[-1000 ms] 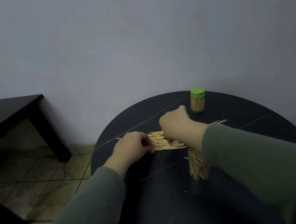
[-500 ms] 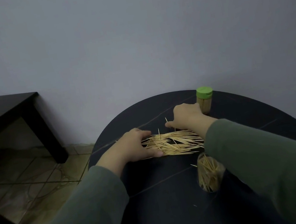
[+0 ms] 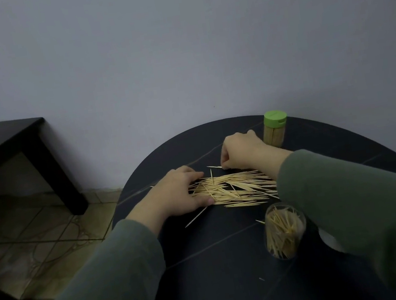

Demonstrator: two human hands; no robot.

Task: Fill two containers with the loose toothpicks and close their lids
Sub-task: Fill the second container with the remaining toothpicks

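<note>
I am picking up the loose toothpicks [image 3: 234,189] and I am about halfway, I think. They lie in a flat pile in the middle of the round black table [image 3: 210,264]. One container with a green lid [image 3: 274,129] stands behind the pile, closed and full. The open container [image 3: 284,230] stands in front of the pile, near me, with some toothpicks leaning inside it and no lid on. My left hand [image 3: 173,195] lies flat at the left end of the pile, fingers spread wide, touching the sticks but holding none. My right hand [image 3: 240,151] is curled just behind the pile, and its grip is pinched on one stray toothpick [image 3: 214,167] that sticks out to the left. My right arm reaches across over the pile's right end. Next I should push the sticks into a neat bunch, lift them, and drop them into the open container. They are thin and slippery, so some may roll away.
</note>
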